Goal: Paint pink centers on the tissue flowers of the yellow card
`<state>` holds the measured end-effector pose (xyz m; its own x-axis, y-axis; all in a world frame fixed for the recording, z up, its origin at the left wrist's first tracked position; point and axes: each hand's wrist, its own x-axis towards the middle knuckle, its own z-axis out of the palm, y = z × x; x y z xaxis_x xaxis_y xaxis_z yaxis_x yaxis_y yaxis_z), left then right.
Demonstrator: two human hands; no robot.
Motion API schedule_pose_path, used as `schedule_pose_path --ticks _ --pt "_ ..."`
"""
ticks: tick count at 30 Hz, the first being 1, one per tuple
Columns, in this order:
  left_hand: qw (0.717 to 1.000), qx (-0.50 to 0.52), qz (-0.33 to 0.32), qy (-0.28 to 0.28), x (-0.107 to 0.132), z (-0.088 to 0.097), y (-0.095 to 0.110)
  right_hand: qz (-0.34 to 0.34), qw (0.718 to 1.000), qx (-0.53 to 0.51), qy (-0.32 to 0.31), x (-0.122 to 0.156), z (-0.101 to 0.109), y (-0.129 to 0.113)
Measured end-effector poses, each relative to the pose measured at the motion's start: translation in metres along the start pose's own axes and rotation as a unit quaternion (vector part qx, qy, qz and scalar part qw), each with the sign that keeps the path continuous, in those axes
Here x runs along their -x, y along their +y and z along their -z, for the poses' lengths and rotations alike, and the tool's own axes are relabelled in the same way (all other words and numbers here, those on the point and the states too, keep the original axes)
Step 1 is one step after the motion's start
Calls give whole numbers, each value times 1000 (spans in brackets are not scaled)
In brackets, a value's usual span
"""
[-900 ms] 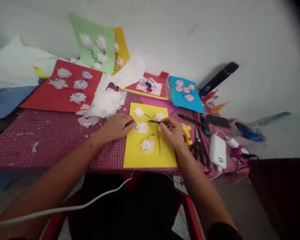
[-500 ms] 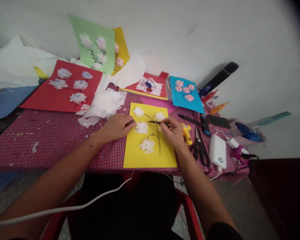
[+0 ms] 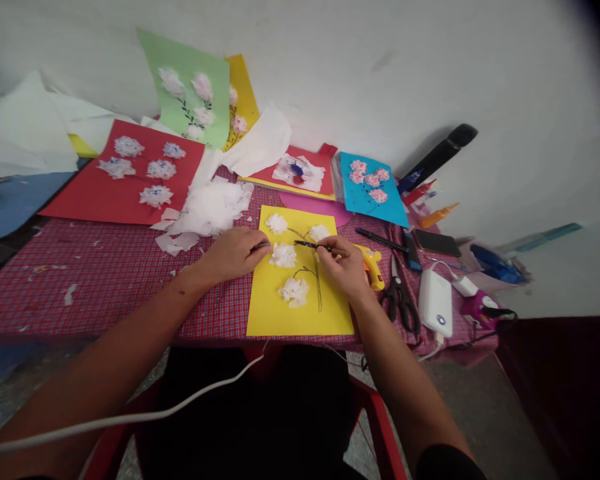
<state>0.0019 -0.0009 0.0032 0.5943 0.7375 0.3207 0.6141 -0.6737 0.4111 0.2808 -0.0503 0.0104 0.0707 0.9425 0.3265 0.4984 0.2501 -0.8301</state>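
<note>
A yellow paper sheet lies on the red checked tablecloth in front of me. It bears several white tissue flowers and thin dark drawn stems. My right hand pinches a black pen, its tip pointing left onto the sheet between the flowers. At the sheet's left edge, my left hand rests with its fingers curled and closed round a small grey thing I cannot make out.
A pile of white tissue sits behind the left hand. Finished flower sheets lie around: red, green, blue. To the right are a yellow glue gun, scissors, a white power bank and markers. A white cable crosses my lap.
The pen tip in my right hand has shifted slightly left along the stems. My left hand stays put on the sheet's edge.
</note>
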Motion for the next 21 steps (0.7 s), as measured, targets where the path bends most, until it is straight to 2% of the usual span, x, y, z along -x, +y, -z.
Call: schedule_pose_path --ticks 21 --pt "1000 -11 -5 -10 1 -1 -2 15 999 28 10 0 4 0"
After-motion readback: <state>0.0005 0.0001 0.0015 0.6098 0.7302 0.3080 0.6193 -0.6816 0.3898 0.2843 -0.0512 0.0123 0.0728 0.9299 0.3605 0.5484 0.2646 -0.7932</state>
